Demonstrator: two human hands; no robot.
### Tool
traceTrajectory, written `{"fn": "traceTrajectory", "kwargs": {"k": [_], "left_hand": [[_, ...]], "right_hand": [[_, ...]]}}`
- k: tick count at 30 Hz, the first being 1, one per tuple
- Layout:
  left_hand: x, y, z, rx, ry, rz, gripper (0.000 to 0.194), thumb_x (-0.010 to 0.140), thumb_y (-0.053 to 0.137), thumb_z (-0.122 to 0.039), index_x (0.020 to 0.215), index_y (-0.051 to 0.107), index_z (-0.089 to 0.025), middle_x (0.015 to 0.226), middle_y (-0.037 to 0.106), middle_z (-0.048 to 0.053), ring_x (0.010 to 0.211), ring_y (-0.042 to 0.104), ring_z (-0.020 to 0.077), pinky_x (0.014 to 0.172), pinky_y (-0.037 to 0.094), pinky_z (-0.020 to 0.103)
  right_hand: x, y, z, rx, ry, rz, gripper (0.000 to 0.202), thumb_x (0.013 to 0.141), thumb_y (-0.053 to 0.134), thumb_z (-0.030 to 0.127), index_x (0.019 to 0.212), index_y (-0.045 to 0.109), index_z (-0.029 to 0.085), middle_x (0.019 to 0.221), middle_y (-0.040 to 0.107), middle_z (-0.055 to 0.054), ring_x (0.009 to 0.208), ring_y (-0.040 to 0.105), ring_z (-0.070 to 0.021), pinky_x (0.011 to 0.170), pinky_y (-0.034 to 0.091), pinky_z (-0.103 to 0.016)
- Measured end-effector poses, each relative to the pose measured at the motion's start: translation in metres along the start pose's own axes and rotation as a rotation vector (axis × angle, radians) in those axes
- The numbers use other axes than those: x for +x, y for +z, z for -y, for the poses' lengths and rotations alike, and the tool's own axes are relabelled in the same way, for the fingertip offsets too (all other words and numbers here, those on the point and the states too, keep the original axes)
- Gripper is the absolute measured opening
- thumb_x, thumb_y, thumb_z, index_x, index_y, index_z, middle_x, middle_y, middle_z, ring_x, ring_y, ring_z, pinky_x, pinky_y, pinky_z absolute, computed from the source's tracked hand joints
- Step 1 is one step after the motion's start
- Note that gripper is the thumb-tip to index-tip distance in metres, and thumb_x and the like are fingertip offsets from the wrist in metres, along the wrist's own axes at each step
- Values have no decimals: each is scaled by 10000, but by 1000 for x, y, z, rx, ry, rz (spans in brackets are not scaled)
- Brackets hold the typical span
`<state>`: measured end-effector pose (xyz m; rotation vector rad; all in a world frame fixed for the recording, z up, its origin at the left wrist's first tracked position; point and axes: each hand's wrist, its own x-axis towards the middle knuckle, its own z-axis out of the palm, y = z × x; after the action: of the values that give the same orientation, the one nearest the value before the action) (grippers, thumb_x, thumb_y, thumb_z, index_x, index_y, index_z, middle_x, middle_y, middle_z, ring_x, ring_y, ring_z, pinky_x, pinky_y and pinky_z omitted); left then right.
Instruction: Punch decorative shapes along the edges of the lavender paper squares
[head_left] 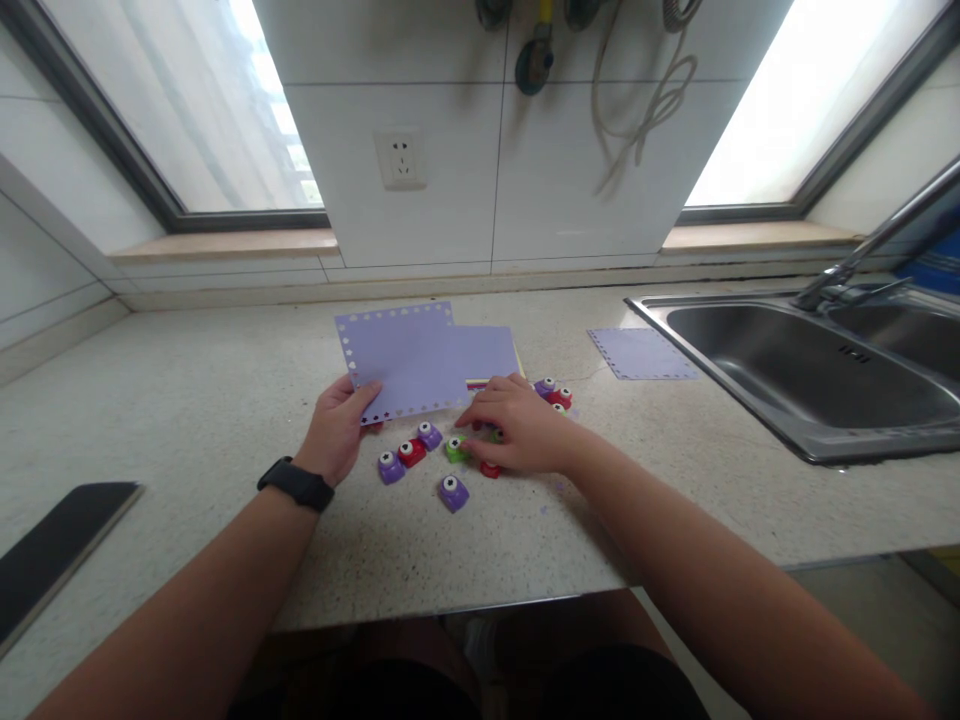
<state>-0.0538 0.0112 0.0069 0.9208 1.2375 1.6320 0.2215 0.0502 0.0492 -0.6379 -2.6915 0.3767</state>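
My left hand (337, 425) pinches a purple sheet of paper (405, 360) by its lower left corner, thumb on top. Small punched shapes run along the sheet's left, upper and lower edges. Bent fingers of my right hand (517, 425) close around a small green craft punch (455, 449), its thumb against the punch's side. Left of it, a purple punch (390, 467), a red punch (411, 452) and another purple punch (429, 435) stand in a slanting row. Nearer me is one more purple punch (453, 493). A red punch (490, 469) is partly hidden under my right hand.
Further purple paper (491, 350) lies behind the held sheet. More punches (559, 396) stand beyond my right hand. A punched purple sheet (641, 353) lies near the steel sink (750, 350). A dark flat object (64, 545) rests at the left.
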Motion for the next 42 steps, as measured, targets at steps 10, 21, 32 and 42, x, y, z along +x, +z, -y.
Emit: {"fn": "traceTrajectory", "kwargs": {"k": [10, 21, 32, 42], "left_hand": [[1, -1, 1, -30, 12, -11, 317, 709, 883, -339, 928, 737, -162, 754, 660, -12, 539, 539, 100, 408, 432, 203], [2, -1, -2, -66, -4, -61, 329, 694, 875, -316, 951, 721, -181, 752, 660, -30, 509, 541, 89, 398, 406, 193], [1, 1, -2, -55, 9, -54, 317, 690, 879, -332, 913, 720, -174, 725, 648, -29, 511, 529, 92, 395, 405, 197], [2, 1, 0, -28, 16, -44, 305, 686, 876, -348, 890, 729, -176, 707, 642, -24, 497, 522, 98, 398, 391, 207]], "right_hand": [[0, 0, 10, -11, -95, 23, 378, 879, 739, 492, 1137, 745, 217, 1077, 739, -78, 1081, 604, -285, 932, 355, -408], [4, 12, 20, -162, -265, 48, 511, 896, 639, 712, 782, 704, 218, 740, 711, -25, 799, 536, -222, 796, 288, -398], [5, 14, 31, -220, -343, 98, 291, 928, 646, 506, 934, 699, 220, 913, 745, -43, 906, 578, -244, 847, 287, -426], [2, 6, 24, 228, -271, -210, 245, 982, 616, 308, 1216, 670, 256, 1172, 766, -74, 1095, 696, -219, 985, 503, -403]]}}
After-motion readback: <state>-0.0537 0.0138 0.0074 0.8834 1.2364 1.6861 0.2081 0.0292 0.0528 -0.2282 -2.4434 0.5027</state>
